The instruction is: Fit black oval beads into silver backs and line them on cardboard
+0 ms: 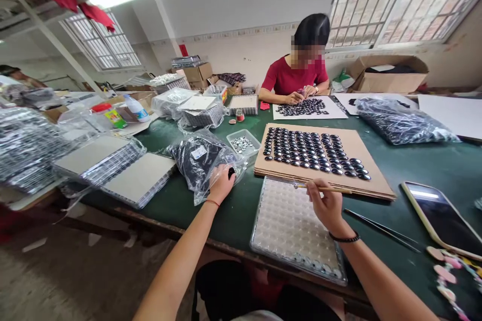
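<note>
My left hand [220, 184] is closed on a small black oval piece [231, 173], beside a clear plastic bag of black material [199, 155]. My right hand [326, 204] pinches a thin wooden-handled tool [339, 190], its tip pointing left; the kind of tip is too small to make out. Below that hand lies a clear plastic tray [286, 220] with rows of round pockets and several shiny pieces along its near edge. Behind it, rows of glossy black ovals [305, 148] cover a stack of brown cardboard [371, 160]. A clear box of small shiny pieces [243, 142] stands behind my left hand.
Tweezers [380, 229], a phone [444, 215] and a beaded strap [446, 276] lie on the right. Stacked trays [139, 180] stand left. Across the green table [169, 133], a person in red [297, 77] handles black pieces on a white board. A filled bag [404, 120] sits far right.
</note>
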`<state>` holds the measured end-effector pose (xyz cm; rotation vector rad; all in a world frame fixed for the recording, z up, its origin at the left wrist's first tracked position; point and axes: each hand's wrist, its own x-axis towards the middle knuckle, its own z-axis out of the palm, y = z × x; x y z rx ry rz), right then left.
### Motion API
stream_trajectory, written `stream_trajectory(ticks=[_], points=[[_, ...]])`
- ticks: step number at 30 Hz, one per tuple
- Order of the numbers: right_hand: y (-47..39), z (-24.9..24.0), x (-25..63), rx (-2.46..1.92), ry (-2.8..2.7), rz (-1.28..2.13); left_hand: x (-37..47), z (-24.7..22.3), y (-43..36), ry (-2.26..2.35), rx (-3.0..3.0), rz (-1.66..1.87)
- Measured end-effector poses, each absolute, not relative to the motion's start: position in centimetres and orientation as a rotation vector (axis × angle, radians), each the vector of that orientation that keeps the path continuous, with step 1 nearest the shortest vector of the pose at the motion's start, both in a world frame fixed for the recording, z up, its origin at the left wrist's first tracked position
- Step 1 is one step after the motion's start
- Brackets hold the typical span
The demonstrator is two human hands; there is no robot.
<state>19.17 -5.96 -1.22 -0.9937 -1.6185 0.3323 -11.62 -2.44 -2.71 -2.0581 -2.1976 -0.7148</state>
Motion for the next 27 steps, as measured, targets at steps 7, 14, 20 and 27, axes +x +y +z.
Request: stream_trajectory(ticks=[7, 14, 20, 27], points=[[-5.5, -1.0, 19.0, -1.035, -1.631, 0.247, -11.5, -3.5, -2.2, -2.173, -2.076, -0.726], [-5.5, -1.1, 19.1, -1.082, -1.629, 0.224, -12.2, -3.0, -2.7, -2.254, -1.925, -0.998], [-5.4, -1.2, 19.1, -1.068, -1.657, 0.187, -12.7, -2.4, -2.6, -2.326, -1.835, -1.34], [-5.7, -0.7, 19.0, -1.029, -1.68, 0.189, -8.0, -1.5, -4.1, -2.498, -1.92, -1.898]])
